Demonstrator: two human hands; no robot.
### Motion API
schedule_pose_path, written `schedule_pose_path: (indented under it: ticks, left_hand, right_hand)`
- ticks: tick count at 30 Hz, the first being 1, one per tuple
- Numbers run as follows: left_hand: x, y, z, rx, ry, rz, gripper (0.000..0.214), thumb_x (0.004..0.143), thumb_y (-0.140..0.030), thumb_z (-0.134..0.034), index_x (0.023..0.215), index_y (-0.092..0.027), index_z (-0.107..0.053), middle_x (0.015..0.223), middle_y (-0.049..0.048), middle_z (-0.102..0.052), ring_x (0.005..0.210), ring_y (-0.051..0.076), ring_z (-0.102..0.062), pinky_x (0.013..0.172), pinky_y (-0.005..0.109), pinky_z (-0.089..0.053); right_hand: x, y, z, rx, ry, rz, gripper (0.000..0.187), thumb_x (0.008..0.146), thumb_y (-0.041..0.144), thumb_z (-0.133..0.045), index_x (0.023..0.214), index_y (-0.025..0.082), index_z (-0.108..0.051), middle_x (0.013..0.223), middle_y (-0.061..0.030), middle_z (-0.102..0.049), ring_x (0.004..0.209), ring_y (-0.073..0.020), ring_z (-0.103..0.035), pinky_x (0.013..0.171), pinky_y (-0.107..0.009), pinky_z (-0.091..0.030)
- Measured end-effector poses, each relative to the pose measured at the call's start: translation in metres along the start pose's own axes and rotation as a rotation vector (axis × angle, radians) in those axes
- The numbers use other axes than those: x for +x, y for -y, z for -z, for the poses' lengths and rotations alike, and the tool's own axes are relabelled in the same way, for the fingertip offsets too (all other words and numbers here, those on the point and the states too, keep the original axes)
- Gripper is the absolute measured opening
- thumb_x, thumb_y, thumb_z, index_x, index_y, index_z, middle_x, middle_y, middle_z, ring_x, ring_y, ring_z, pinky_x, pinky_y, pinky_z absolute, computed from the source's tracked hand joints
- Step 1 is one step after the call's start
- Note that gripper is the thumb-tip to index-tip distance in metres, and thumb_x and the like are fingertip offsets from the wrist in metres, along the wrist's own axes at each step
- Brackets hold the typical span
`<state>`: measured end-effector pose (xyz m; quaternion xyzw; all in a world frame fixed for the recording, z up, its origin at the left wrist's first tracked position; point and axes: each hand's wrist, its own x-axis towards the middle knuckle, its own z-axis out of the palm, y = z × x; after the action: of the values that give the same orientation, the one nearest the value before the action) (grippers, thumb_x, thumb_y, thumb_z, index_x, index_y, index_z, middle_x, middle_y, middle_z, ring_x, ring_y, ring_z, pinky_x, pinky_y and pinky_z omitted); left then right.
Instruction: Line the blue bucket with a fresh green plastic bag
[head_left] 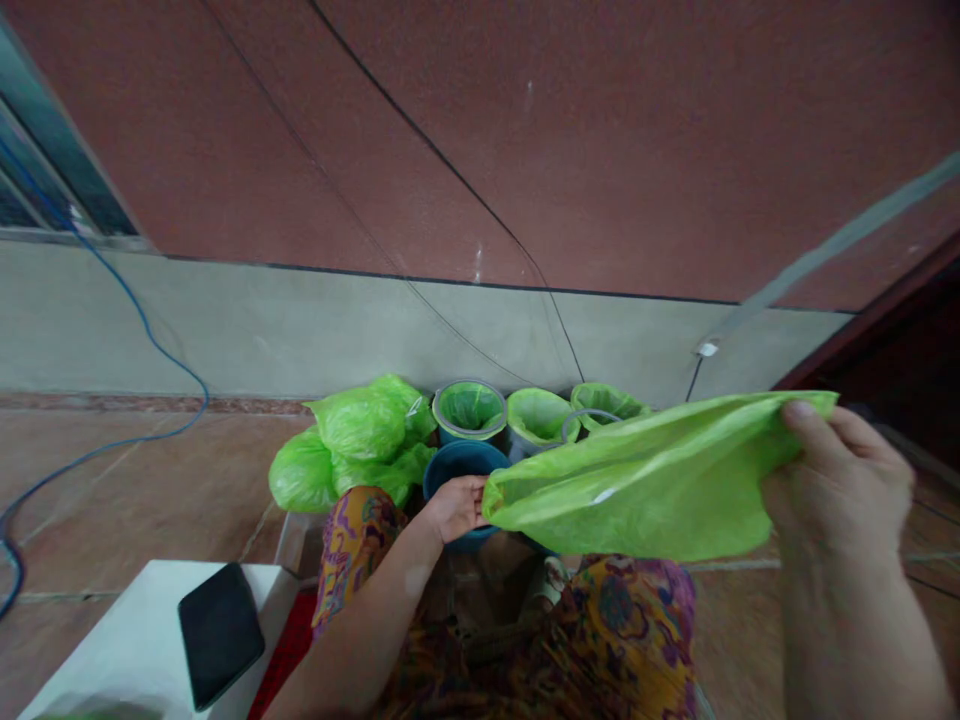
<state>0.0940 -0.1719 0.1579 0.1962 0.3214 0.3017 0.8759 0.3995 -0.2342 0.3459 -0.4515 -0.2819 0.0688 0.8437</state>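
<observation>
A green plastic bag (645, 490) is stretched sideways between my two hands, above my lap. My right hand (844, 465) pinches its right end, thumb on top. At its left end, the fingers of my left hand (457, 508) are closed on the bag's edge, partly hidden behind the plastic. Just behind my left hand stands a blue bucket (465, 458) with no green lining showing. Beyond it are three bins lined with green bags: a left bin (471, 408), a middle bin (541, 415) and a right bin (609, 402), which the stretched bag partly covers.
Several filled green bags (360, 425) are piled left of the bins. A dark phone (221, 635) lies on a white surface (112, 620) at the lower left. A blue cable (161, 350) runs over the floor, and a wall (360, 310) rises behind the bins.
</observation>
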Motion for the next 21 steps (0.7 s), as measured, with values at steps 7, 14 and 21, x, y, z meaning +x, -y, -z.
schedule_pose_path:
  ticks: [7, 14, 21]
  left_hand:
    - [-0.018, -0.004, 0.013, -0.024, 0.013, -0.122, 0.028, 0.07, -0.004, -0.06, 0.097, -0.013, -0.063, 0.088, 0.0069, -0.071, 0.078, 0.016, -0.068, 0.083, 0.032, -0.05]
    - [-0.03, -0.021, 0.005, 0.241, -0.173, -0.328, 0.033, 0.06, -0.007, -0.068, 0.092, -0.015, -0.066, 0.082, 0.0034, -0.067, 0.069, 0.014, -0.063, 0.07, 0.029, -0.051]
    - [-0.035, -0.069, 0.006, 0.714, -0.703, -0.753, 0.03, 0.054, 0.005, -0.055, 0.07, -0.018, -0.068, 0.06, -0.0024, -0.055, 0.064, 0.012, -0.054, 0.063, 0.021, -0.043]
  right_hand:
    - [0.008, -0.01, 0.015, -0.012, -0.036, 0.001, 0.026, 0.045, 0.019, -0.081, 0.069, 0.016, -0.072, 0.065, 0.0019, -0.064, 0.059, -0.009, -0.058, 0.07, -0.029, -0.049]
    - [0.007, -0.015, 0.017, -0.069, -0.04, -0.012, 0.022, 0.048, 0.022, -0.081, 0.068, 0.018, -0.071, 0.063, 0.004, -0.061, 0.056, -0.0077, -0.054, 0.062, -0.025, -0.046]
    - [-0.003, -0.024, 0.016, -0.34, 0.053, 0.006, 0.027, 0.052, 0.031, -0.081, 0.073, 0.016, -0.072, 0.06, 0.0021, -0.059, 0.051, -0.0082, -0.048, 0.048, -0.023, -0.039]
